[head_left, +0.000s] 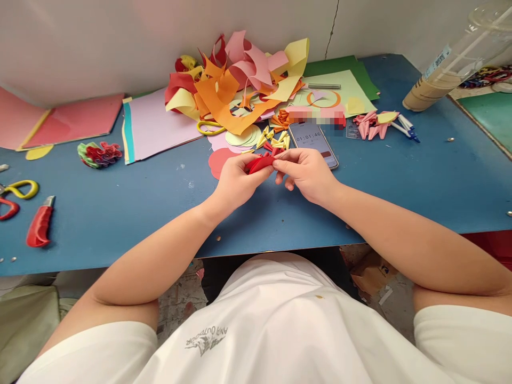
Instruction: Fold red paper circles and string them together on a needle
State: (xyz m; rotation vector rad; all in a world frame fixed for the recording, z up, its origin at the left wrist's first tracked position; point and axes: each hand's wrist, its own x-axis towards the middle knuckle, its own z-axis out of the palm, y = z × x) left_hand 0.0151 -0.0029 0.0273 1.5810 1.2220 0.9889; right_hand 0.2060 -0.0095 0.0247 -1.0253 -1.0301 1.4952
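The phone [320,146] shows the figures 01:01:46 in large digits on its screen; the smaller lines there are too small to read. On the white shirt [288,320], upside down from this view, a grey print [206,340] includes the word "OUTDOOR"; the shorter word next to it is unclear. The cup's label [437,62] bears a square code and illegible small print.

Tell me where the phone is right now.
In the head view, the phone lies screen up on the blue table, just beyond the right hand, with small yellow paper cones along its left side.
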